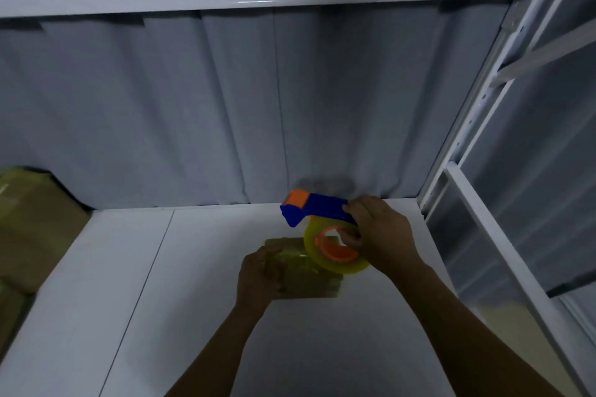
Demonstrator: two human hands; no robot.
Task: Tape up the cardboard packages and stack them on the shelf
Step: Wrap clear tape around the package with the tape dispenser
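Dim, bluish. Glare streak on upper shelf beam (258,2). Faint shadow from tape dispenser (317,208) on curtain (193,106). My left hand (258,277) and package (306,283) motion-blurred. Wide-angle lean on shelf upright (464,132) at right.

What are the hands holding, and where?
The right hand grips the blue tape dispenser at its handle end; the left hand holds the small cardboard package by its left side.

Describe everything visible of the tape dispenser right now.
Blue plastic tape dispenser with an orange front piece and an orange hub carrying a yellowish clear tape roll. The right hand grips its rear, holding it over the small cardboard package under the left hand on the white shelf; contact unclear.
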